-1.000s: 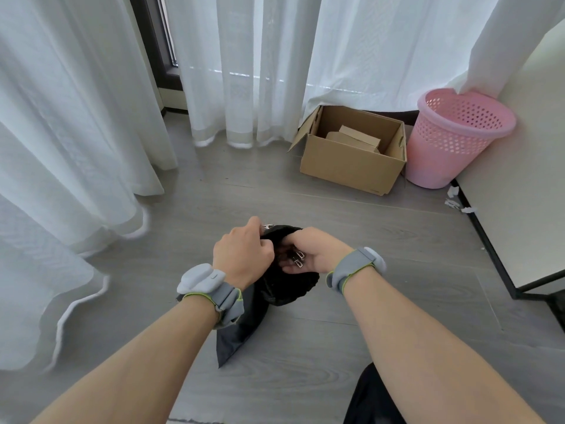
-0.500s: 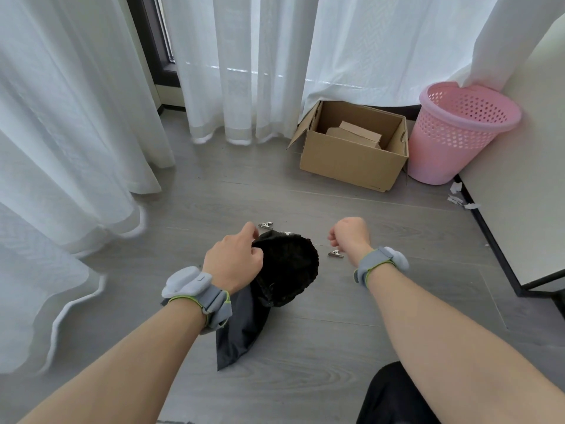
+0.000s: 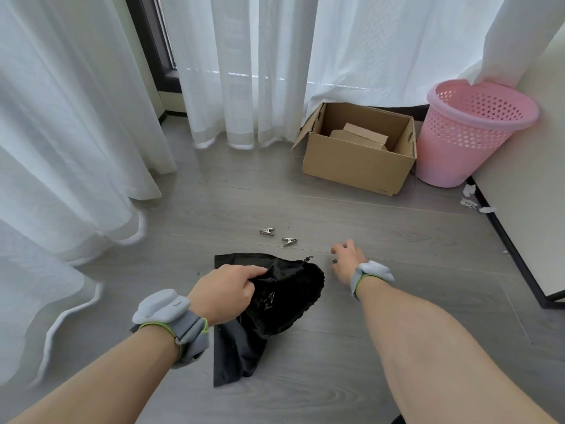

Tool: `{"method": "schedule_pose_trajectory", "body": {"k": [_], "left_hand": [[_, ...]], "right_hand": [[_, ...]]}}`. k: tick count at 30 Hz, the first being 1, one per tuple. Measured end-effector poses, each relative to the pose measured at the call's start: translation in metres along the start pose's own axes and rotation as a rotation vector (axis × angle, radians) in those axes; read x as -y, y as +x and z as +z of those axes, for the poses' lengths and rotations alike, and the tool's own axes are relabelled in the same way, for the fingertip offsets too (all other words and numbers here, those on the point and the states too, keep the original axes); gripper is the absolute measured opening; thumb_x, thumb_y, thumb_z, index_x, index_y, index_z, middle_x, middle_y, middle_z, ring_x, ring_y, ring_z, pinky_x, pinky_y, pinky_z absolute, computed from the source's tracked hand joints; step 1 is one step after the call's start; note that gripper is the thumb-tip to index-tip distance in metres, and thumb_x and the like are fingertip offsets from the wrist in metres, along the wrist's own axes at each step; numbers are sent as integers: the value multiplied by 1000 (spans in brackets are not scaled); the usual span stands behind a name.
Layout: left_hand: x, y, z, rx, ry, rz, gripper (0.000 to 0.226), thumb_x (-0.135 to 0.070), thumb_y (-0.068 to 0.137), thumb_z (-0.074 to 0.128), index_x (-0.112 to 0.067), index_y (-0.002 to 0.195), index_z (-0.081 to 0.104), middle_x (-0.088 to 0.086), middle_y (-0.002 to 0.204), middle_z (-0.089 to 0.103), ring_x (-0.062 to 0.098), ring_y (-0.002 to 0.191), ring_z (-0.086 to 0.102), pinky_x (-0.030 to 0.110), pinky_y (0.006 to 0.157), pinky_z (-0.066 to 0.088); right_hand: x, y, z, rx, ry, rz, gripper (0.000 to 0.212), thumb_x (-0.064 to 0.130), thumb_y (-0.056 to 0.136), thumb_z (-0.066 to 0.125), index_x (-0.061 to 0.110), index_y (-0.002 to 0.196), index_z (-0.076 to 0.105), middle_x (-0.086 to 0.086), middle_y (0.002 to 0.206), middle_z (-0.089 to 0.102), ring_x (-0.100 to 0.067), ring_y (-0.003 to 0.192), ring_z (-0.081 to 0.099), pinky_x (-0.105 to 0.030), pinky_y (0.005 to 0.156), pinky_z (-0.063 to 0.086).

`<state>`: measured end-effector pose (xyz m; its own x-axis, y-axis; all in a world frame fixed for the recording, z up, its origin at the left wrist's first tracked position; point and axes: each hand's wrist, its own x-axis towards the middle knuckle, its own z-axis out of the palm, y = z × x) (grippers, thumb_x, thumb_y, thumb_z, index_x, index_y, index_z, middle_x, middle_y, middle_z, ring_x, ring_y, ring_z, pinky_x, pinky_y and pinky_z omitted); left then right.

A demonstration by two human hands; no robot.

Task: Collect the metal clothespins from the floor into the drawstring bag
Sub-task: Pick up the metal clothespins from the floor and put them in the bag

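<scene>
My left hand grips the rim of the black drawstring bag and holds its mouth open on the grey floor. Several metal clothespins glint inside the bag. Two metal clothespins lie loose on the floor beyond the bag, one further left and one beside it. My right hand is down at the floor right of the bag, fingers curled and slightly apart. A third clothespin lies at its thumb side, partly hidden; I see no firm grip on it.
An open cardboard box with smaller boxes inside stands at the back by the white curtains. A pink perforated basket is at the back right, next to a white cabinet. Paper scraps lie near its base.
My right hand left the bag's mouth, where it held clothespins, and moved right and down to the floor beside a loose clothespin. The left hand keeps holding the bag open.
</scene>
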<state>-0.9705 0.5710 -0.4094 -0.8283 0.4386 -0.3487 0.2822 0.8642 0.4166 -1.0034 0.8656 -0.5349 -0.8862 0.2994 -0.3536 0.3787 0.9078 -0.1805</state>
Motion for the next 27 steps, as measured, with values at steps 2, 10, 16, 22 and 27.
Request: {"method": "schedule_pose_trajectory", "body": {"k": [2,10,16,22,27], "left_hand": [[6,-3,-2,1,-8,-26,54,-18,89,34,-44,132,51,-9,114,69,17,89,62,32,86,52],[19,-5,-4,-35,-80,-105,53,-17,86,36,-41,129,56,-8,113,70,16,86,64,33,83,54],[9,-6,-10,-47,-96,-94,50,-15,88,37,-38,128,56,-7,96,70,9,62,52,27,68,46],[14,-7,-11,-42,-81,-114,51,-18,88,35,-38,131,53,-5,108,70,17,71,53,31,76,52],[6,-4,-9,-22,-70,-104,50,-18,89,36,-38,131,53,-7,110,71,14,67,53,32,78,54]], "right_hand": [[-8,25,17,83,28,97,12,19,90,52,15,101,57,-9,113,56,-31,88,55,-30,75,41],[45,35,6,73,232,106,22,17,96,46,7,77,52,-16,83,63,-31,78,52,-27,59,35],[91,40,0,64,171,44,37,4,92,40,2,129,36,-26,117,61,-42,106,59,-40,82,43],[93,49,12,110,130,-29,55,49,94,43,17,135,28,-19,113,66,-40,104,62,-41,83,44],[84,50,15,247,53,-87,44,45,90,49,17,121,35,-19,107,63,-32,81,55,-38,71,43]]}}
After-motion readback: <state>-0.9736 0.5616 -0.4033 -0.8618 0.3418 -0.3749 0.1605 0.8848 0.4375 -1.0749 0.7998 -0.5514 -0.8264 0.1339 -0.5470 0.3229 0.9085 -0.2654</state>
